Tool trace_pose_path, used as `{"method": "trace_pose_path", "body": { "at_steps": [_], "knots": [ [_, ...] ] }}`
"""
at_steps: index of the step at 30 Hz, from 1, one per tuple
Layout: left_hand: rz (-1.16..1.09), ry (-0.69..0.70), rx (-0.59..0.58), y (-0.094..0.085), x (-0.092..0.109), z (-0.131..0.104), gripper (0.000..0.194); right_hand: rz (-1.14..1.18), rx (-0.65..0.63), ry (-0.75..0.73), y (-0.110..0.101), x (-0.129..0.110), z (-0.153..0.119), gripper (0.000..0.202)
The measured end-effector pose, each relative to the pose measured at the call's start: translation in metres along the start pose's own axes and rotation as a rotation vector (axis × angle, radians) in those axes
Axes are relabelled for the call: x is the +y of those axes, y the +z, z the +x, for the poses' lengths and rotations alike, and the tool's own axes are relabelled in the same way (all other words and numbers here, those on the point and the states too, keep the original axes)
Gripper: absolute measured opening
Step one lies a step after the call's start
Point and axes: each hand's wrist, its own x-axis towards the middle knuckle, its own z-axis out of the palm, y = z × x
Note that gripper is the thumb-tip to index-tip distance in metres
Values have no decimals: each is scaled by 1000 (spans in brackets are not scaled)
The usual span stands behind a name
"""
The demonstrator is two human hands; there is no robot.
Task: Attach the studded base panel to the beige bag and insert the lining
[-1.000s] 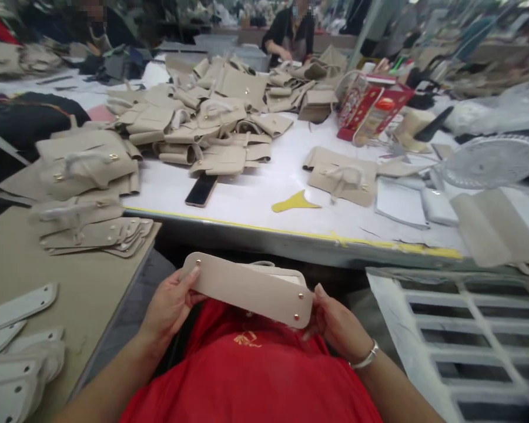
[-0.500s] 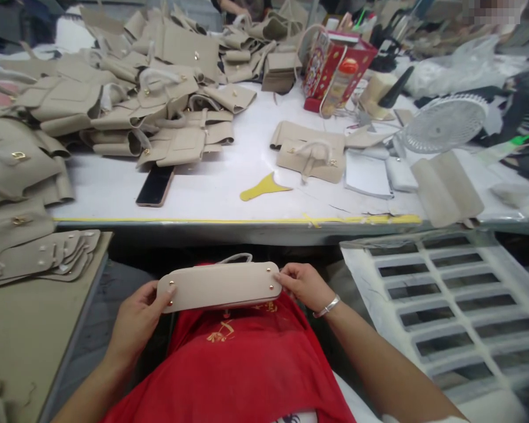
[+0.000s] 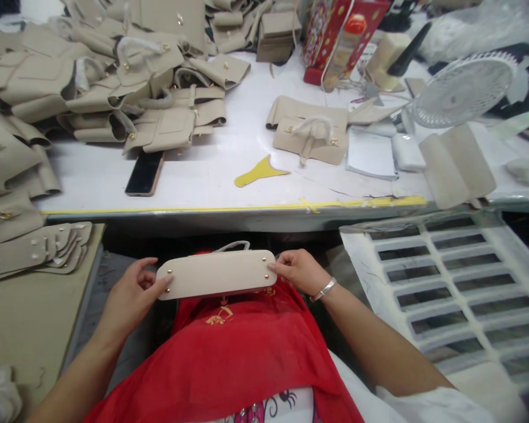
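A beige bag base panel (image 3: 216, 273) with rounded ends lies level above my lap, gold studs at both ends. My left hand (image 3: 136, 291) has its thumb on the left end, close to the studs; the forefinger is lifted off and the other fingers curl behind. At the opposite end, my right hand (image 3: 298, 271) pinches the edge between thumb and fingers. Behind the panel's top edge rises a thin pale loop (image 3: 234, 245). Under it spreads a red apron (image 3: 229, 346) with gold print.
Beige bag pieces (image 3: 158, 123) pile up on the white table (image 3: 194, 182). Also there are a phone (image 3: 144, 173), a yellow template (image 3: 260, 171), a part-made bag (image 3: 311, 132) and a fan (image 3: 462, 88). More panels (image 3: 39, 247) lie left; a white slatted rack (image 3: 432, 294) stands right.
The view has tipped downward, so the table things sit higher. The left forefinger has lifted away from the panel. Both hands still hold its ends.
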Motion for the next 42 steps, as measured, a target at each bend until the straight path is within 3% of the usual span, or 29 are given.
{"method": "trace_pose_path", "body": {
  "at_steps": [2,4,7,10,12,15,29,37,42],
  "knots": [
    [228,188,139,0,7,2,70,-74,32,-29,0,0,0,33],
    [326,428,190,8,26,1,69,-111,45,-28,0,-1,-1,33],
    [333,749,18,34,70,-4,71,-133,54,-20,1,-3,-3,33],
    [343,923,-182,65,114,-8,80,-155,68,-20,1,-5,-4,33],
    [376,943,-263,81,132,-8,82,-174,75,-25,0,-5,-4,32],
    [406,930,-306,92,143,-7,80,-205,79,-38,0,-5,-5,33],
    [328,841,-342,93,148,-10,57,-327,46,-27,-6,-13,-4,32],
    [295,860,-335,98,146,-9,55,-438,62,-54,-6,-13,-2,31],
    [264,857,-315,99,144,-14,65,-466,75,-68,-5,-18,-5,30]
  ]
}}
